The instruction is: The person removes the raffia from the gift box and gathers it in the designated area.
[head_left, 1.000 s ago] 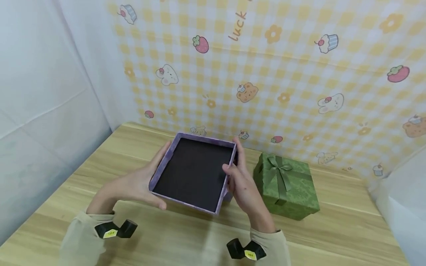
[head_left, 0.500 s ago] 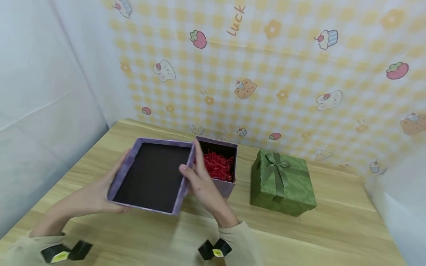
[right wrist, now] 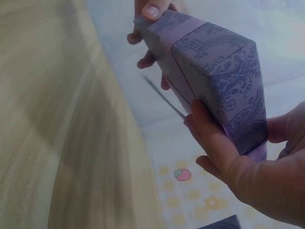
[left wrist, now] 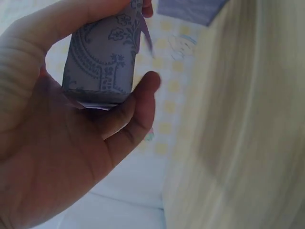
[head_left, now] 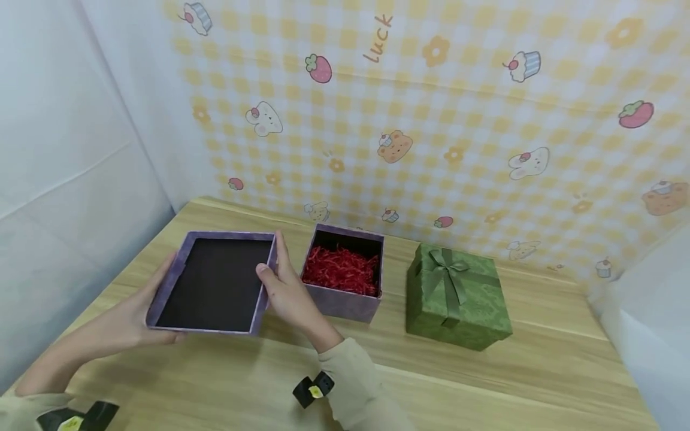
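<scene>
Both hands hold a purple box lid [head_left: 215,281] above the left part of the table, its black inside turned up toward the head camera. My left hand [head_left: 126,317] grips the lid's left side, thumb along the near edge. On the opposite side my right hand [head_left: 291,293] pinches the edge, thumb on the rim and fingers behind. A paisley pattern and a ribbon show on the lid's outside [right wrist: 233,81] in the right wrist view. Right of the lid stands the purple box [head_left: 345,304], uncovered, with red shredded paper [head_left: 342,269] inside.
A green gift box [head_left: 458,299] with a ribbon bow on its lid stands to the right on the wooden table [head_left: 485,389]. Behind is a yellow checked cloth [head_left: 345,120] with cartoon prints. White sheeting [head_left: 70,149] hangs at the left.
Both hands have carried the lid leftward, away from over the purple box. The box and its red shredded paper have come into view. The green box has stayed in place.
</scene>
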Demonstrator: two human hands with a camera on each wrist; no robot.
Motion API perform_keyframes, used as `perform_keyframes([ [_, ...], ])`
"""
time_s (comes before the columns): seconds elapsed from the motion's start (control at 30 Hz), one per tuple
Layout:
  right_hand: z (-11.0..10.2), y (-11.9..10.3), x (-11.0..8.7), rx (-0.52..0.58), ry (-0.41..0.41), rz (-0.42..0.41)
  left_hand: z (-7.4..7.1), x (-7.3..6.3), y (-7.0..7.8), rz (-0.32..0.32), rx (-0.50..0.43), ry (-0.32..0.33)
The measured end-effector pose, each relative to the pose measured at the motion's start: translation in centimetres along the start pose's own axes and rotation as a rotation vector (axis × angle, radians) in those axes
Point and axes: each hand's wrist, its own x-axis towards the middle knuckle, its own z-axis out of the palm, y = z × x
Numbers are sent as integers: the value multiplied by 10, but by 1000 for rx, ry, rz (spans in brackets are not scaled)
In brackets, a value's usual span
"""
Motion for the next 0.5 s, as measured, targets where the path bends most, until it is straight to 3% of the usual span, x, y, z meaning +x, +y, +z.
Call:
perform_keyframes([
  [0.3, 17, 13, 17, -221, 96, 79, 5, 10, -35, 45, -119, 12],
  [0.4, 25, 18, 23, -252, 119, 133, 4, 12, -46, 32, -108, 2],
  [0.5, 31, 22, 33, -203, 167, 177, 0, 20, -55, 2, -76, -21],
])
